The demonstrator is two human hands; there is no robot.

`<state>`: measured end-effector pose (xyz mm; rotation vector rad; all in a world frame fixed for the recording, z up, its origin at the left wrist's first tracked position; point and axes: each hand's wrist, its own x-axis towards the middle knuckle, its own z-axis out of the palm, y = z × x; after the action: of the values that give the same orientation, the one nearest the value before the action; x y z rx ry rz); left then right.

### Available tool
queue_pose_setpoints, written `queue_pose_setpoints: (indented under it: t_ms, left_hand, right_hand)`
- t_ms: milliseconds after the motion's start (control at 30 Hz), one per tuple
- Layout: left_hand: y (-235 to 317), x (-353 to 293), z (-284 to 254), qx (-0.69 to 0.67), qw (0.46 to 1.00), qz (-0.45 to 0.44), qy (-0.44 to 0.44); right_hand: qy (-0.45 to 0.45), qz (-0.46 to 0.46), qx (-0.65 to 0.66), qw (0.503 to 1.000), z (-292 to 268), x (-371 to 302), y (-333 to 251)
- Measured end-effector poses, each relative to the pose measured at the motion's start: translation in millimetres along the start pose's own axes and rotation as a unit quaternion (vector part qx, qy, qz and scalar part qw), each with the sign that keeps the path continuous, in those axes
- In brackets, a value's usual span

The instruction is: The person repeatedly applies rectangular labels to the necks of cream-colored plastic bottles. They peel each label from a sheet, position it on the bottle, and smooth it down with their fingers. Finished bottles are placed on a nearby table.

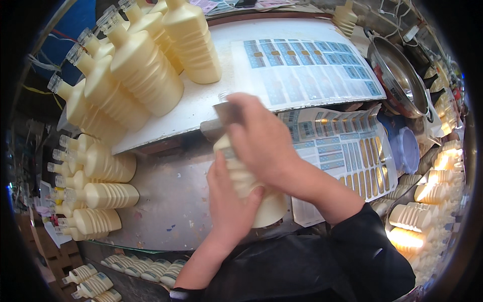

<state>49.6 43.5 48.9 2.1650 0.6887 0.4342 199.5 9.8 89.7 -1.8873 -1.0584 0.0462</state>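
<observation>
A cream plastic bottle (271, 207) with a ribbed body and clear neck lies tilted in front of me, its neck pointing away. My left hand (231, 204) grips its body from the left, thumb across the near side. Over the bottle's upper part, my right hand (261, 138) is closed on a dark, flat, scraper-like piece (227, 112), slightly blurred. That hand hides much of the bottle's shoulder. Just left of it, a grey block (213, 130) sticks out at the edge of the white board (211, 103).
Cream bottles stand on the board's left (148, 75); more lie at the bench's left (103, 195). Label sheets (312, 65) lie on the board and below it (347, 161). A metal pan (400, 75) and blue tub (406, 151) are at right. Bottles fill the far right.
</observation>
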Motion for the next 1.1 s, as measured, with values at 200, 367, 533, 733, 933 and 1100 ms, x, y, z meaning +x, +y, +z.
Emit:
queue_pose_setpoints:
  t_ms: [200, 367, 533, 733, 933, 1100]
  left_hand:
    - [-11.4, -3.8, 3.5, -0.116, 0.993, -0.021, -0.017]
    - [-13.9, -4.9, 7.2, -0.163, 0.985, -0.050, -0.007]
    - [-29.6, -29.2, -2.0, -0.034, 0.999, 0.025, -0.010]
    - [-48.4, -52.3, 4.1, 0.028, 0.981, 0.192, 0.009]
    - [-51.6, -48.4, 5.4, 0.003, 0.964, 0.257, 0.073]
    - [-21.6, -46.6, -3.6, 0.058, 0.963, 0.250, 0.077]
  right_hand:
    - [0.017, 0.055, 0.115, 0.992, -21.3, -18.6, 56.1]
    - [0.012, 0.033, 0.112, 0.993, -30.4, -13.3, 58.8]
    - [-0.007, 0.050, 0.189, 0.981, -28.2, -8.9, 53.5]
    - [0.022, 0.072, 0.162, 0.984, -28.0, -11.9, 60.4]
    - [0.005, 0.072, 0.169, 0.983, -19.7, -5.4, 45.4]
    - [0.008, 0.021, 0.068, 0.997, -11.8, 3.0, 0.3]
